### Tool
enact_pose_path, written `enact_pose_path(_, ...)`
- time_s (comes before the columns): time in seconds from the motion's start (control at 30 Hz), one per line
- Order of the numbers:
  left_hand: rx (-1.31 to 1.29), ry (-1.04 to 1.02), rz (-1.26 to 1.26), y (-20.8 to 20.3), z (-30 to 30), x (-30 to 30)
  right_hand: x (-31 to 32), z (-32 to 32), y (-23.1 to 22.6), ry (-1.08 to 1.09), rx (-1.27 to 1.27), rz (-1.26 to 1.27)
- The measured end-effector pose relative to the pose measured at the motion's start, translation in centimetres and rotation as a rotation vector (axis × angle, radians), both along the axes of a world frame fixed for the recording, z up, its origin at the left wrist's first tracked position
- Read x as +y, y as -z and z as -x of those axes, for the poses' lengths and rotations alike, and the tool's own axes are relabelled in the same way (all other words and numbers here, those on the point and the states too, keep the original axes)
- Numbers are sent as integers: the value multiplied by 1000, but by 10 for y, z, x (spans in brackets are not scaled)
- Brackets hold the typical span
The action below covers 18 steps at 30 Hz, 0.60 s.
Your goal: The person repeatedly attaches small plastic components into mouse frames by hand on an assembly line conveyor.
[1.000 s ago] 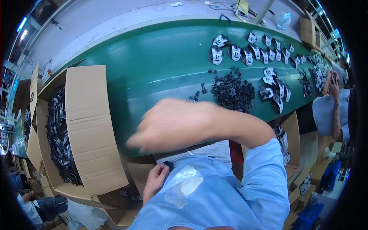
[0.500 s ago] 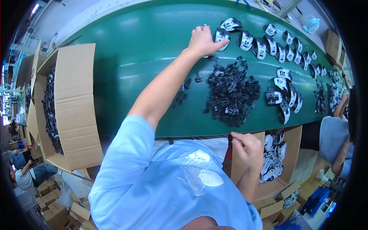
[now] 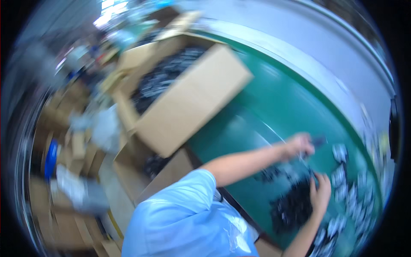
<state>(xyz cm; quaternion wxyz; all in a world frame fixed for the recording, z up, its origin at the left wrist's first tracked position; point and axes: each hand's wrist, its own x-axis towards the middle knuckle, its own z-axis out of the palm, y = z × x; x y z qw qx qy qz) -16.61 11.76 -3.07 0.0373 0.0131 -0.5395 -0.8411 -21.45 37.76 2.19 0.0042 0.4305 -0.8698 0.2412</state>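
My left hand (image 3: 299, 146) is closed on a dark plastic part (image 3: 319, 140), which sticks out past the fingers above the green table; blur hides its exact shape. Just nearer to me, my right hand (image 3: 321, 192) is raised beside a heap of small black plastic parts (image 3: 292, 207). Its thumb and forefinger are curled toward each other, with something small and dark at the tips that I cannot make out. Several black-and-white curved parts (image 3: 340, 153) lie in rows to the right of my hands.
A big open cardboard box (image 3: 197, 100) full of black parts stands at the table's left end, with another carton (image 3: 169, 173) below it. The green table (image 3: 231, 141) runs toward the right. Cartons and plastic bags (image 3: 107, 128) crowd the floor at left.
My view has swung left and tilted. My left hand has come away from the rows with a dark part in it. My right hand has risen from the table edge to beside the black heap.
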Motion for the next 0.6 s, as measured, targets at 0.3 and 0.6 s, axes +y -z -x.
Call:
enact_pose_path(0.3, 28, -142, -811, -5, -273, -19, -43, 101, 48, -239, -99, -182)
enact_pose_path(0.6, 96, -18, -426, -4, -295, -29, -101, -43, -36, -274, -165, 300)
